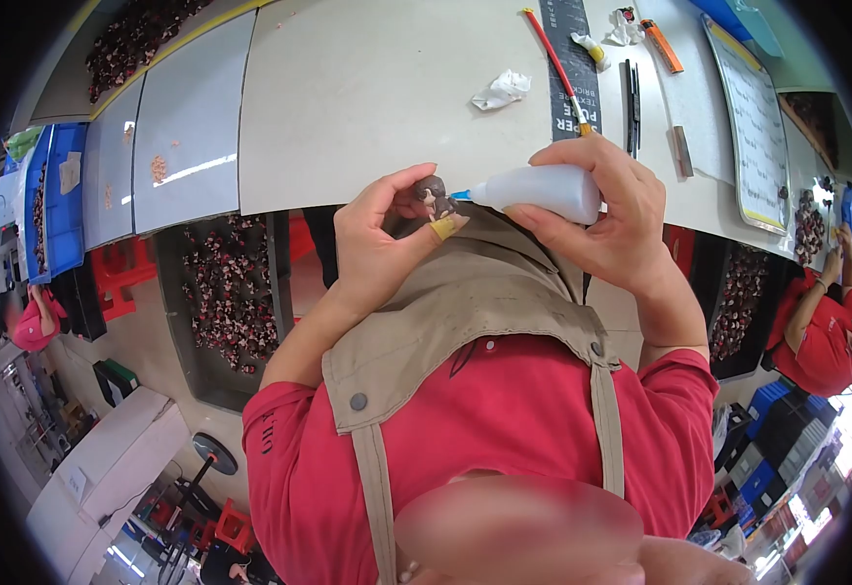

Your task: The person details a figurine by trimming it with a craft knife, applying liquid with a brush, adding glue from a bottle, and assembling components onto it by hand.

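Observation:
Between the thumb and fingers of my left hand is a small dark-brown figurine with a pale part on its front. A yellow wrap covers the tip of that thumb. My right hand is closed round a translucent white squeeze bottle, which lies nearly level. Its blue nozzle points left and reaches the figurine's side; whether the tip touches cannot be made out. Both hands are over the table's near edge, in front of the tan apron.
On the white table lie a crumpled tissue, a red-handled brush, black tweezers, an orange lighter or cutter and a printed sheet. A grey bin of small figurines stands below left. Co-workers in red sit at both sides.

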### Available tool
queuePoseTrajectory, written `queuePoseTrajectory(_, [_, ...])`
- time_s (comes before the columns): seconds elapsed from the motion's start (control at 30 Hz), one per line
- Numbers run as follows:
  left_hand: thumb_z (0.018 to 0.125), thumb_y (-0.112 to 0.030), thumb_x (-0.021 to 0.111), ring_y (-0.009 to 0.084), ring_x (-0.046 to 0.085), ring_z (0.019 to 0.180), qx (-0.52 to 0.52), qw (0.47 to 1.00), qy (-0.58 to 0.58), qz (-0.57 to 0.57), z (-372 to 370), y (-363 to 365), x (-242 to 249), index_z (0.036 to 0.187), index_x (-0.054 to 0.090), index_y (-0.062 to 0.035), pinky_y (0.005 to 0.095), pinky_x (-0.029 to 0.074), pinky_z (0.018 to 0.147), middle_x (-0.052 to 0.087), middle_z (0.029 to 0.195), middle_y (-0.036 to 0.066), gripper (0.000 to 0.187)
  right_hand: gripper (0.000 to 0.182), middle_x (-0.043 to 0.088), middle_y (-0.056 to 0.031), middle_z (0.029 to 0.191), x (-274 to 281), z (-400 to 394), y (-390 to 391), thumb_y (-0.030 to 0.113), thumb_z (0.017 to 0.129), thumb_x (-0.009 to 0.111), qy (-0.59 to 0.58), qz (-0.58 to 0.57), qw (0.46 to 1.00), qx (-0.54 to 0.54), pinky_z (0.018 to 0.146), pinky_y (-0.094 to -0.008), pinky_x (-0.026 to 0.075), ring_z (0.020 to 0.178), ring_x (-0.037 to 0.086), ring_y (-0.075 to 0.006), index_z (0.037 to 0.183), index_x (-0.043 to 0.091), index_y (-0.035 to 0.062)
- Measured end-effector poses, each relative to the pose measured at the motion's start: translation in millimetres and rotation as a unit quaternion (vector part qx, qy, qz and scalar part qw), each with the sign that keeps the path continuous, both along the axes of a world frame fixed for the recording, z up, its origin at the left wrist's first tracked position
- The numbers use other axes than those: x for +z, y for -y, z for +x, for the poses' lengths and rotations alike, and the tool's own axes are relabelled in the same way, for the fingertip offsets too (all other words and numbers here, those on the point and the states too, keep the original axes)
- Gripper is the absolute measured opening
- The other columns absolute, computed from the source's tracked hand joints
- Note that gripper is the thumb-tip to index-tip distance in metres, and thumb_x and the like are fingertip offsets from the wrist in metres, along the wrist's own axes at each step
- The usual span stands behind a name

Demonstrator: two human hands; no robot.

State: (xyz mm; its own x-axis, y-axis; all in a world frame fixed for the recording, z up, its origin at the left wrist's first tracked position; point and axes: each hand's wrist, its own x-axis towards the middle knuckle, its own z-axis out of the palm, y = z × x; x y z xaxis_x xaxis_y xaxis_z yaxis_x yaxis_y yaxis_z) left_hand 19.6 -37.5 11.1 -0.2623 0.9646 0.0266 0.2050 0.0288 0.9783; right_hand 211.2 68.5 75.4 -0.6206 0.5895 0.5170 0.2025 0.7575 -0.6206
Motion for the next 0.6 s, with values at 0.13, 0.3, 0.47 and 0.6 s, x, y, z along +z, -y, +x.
queuePoseTrajectory(0.13, [0.068,-0.009,0.079,0.0071,0.058,0.076,-0.004,1.000,-0.007,0.001,-0.3,-0.3,-0.5,0.110,0.060,0.0011,0.0217,0.049,0.071,0.064,0.087,0.004,0.047,0.030,0.060,-0.0063,0.074,-0.2,0.0,0.8,0.017,0.067,0.078,0.002,0.003,1.000,0.000,0.052,-0.0290,0.047,0.061,0.060,-0.0211,0.087,0.059,0.0048])
queuePoseTrajectory(0.3, [0.069,-0.007,0.079,0.0068,0.057,0.077,-0.012,0.999,-0.039,-0.007,1.0,-1.9,2.5,0.112,0.059,0.0007,0.0210,0.048,0.072,0.063,0.087,0.003,0.048,0.036,0.063,-0.0085,0.080,-2.6,5.3,-1.1,0.013,0.064,0.079,0.018,0.020,0.999,0.018,0.053,-0.0250,0.047,0.065,0.063,-0.0175,0.092,0.059,0.0020])
queuePoseTrajectory(0.47, [0.068,-0.011,0.079,0.0073,0.057,0.074,-0.006,0.995,-0.097,-0.011,2.3,-2.8,6.7,0.110,0.061,-0.0009,0.0211,0.048,0.070,0.062,0.086,0.003,0.047,0.029,0.057,-0.0059,0.071,-2.3,1.6,2.0,0.015,0.066,0.078,-0.002,0.006,1.000,0.004,0.051,-0.0288,0.045,0.058,0.058,-0.0203,0.086,0.059,0.0052])
queuePoseTrajectory(0.6, [0.066,-0.014,0.079,0.0103,0.059,0.070,-0.004,0.990,-0.143,0.017,1.0,-4.1,4.4,0.107,0.061,-0.0010,0.0228,0.050,0.065,0.062,0.082,0.006,0.047,0.035,0.062,-0.0087,0.076,-6.1,2.9,0.8,0.011,0.063,0.080,0.008,0.009,1.000,0.025,0.051,-0.0249,0.046,0.061,0.060,-0.0174,0.089,0.059,0.0016])
